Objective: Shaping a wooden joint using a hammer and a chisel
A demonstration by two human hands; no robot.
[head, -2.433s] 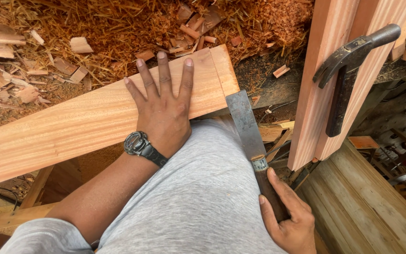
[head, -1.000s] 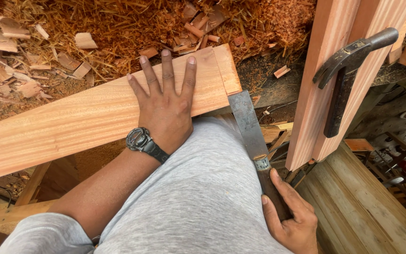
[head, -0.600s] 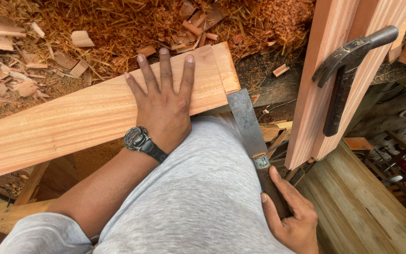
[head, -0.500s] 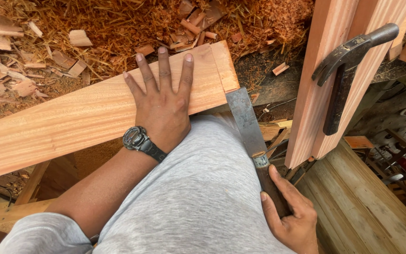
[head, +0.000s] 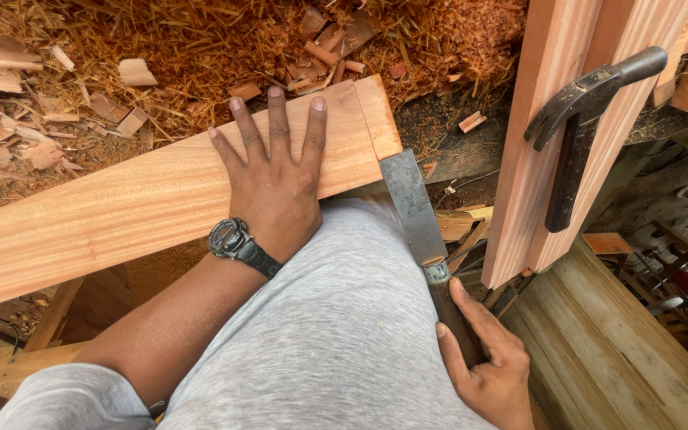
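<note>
Ground: reddish wood shavings (head: 201,40) and offcut chips cover the floor from 10 to 1 o'clock; stacked timber lies at 4 o'clock.
Plank: a long pale board (head: 121,207) runs from 8 o'clock up toward 1 o'clock, its squared end just past the middle of the view.
Left hand: the left hand (head: 276,187) lies flat on the board near its end, fingers spread and straight, pressing down and gripping nothing. A dark wristwatch (head: 232,240) sits on the wrist.
Right hand: the right hand (head: 487,366) at 5 o'clock is closed around the dark handle of a wide chisel (head: 412,207).
Chisel axis: its long axis runs from the fist up toward 11 o'clock, and the blade tip meets the board's end corner, just right of the left hand's fingers.
Nearer hand: the left hand is closer to the board end; the right is well back.
Knee: a grey-clothed leg (head: 336,334) sits between the arms.
Upright timber: at 2 o'clock, a claw hammer (head: 579,127) rests against it.
</note>
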